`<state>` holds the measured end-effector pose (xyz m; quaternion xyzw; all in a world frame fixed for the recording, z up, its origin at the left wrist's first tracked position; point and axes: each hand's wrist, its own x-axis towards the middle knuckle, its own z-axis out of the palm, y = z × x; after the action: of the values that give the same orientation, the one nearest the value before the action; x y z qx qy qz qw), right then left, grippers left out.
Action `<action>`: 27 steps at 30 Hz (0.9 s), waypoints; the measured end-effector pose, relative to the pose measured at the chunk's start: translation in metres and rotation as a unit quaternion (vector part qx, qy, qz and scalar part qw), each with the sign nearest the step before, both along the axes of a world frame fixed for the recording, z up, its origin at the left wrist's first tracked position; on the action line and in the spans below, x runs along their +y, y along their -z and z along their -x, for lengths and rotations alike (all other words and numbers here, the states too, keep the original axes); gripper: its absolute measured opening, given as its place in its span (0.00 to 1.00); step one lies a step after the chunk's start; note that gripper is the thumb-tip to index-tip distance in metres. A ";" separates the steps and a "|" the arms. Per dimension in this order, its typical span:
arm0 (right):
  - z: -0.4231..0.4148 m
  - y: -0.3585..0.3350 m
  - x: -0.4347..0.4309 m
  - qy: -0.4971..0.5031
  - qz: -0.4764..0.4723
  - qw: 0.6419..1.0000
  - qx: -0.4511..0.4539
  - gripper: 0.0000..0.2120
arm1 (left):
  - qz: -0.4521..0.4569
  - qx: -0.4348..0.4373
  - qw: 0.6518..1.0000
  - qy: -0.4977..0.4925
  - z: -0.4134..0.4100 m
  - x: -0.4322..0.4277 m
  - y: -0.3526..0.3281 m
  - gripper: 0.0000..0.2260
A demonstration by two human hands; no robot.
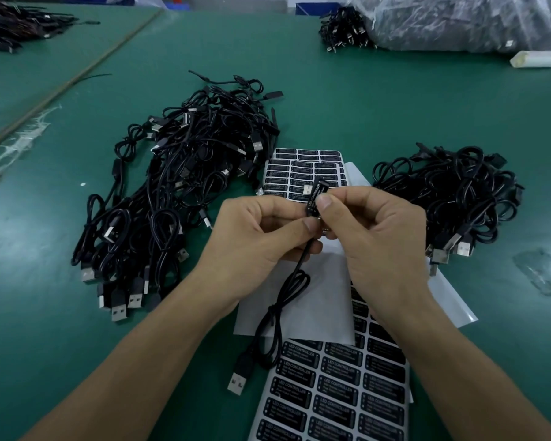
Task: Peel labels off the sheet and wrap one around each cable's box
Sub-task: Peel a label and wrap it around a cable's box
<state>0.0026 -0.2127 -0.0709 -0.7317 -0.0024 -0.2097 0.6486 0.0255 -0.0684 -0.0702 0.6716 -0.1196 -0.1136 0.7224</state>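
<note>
My left hand (261,237) and my right hand (376,237) meet above the middle of the table, both pinching one small black cable box (314,195) that carries a black "LED CONTROLLER" label. The box stands roughly upright between my thumbs and fingertips. Its black cable (280,310) hangs down from my left hand in a loop and ends in a USB plug (237,381) near the front. A label sheet (334,393) of black labels lies below my hands. A second label sheet (299,173) lies just beyond them.
A large heap of black USB cables (178,192) lies at the left on the green table (379,106); a smaller heap (452,198) lies at the right. White backing sheets (318,307) lie under my hands. Far right, a plastic bag (465,20) and more cables (344,30).
</note>
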 end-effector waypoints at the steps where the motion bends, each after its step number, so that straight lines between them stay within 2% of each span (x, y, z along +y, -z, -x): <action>1: 0.000 0.000 0.000 0.002 0.003 1.000 -0.001 0.08 | 0.002 0.002 1.000 -0.002 0.000 0.000 0.000 0.01; 7: 0.001 0.000 0.001 0.005 0.022 1.000 -0.011 0.09 | 0.013 0.015 0.999 -0.029 0.002 -0.002 -0.001 0.05; 17: 0.002 -0.001 0.002 -0.009 0.040 0.999 -0.030 0.11 | 0.006 0.014 0.999 -0.041 0.002 -0.003 0.000 0.06; 27: 0.002 0.002 0.001 0.001 0.068 0.997 -0.029 0.11 | -0.024 -0.031 0.999 -0.031 -0.001 0.000 0.004 0.08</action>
<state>0.0011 -0.2115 -0.0726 -0.7675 -0.0352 -0.2309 0.5970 0.0265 -0.0688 -0.0743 0.6952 -0.1184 -0.0729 0.7052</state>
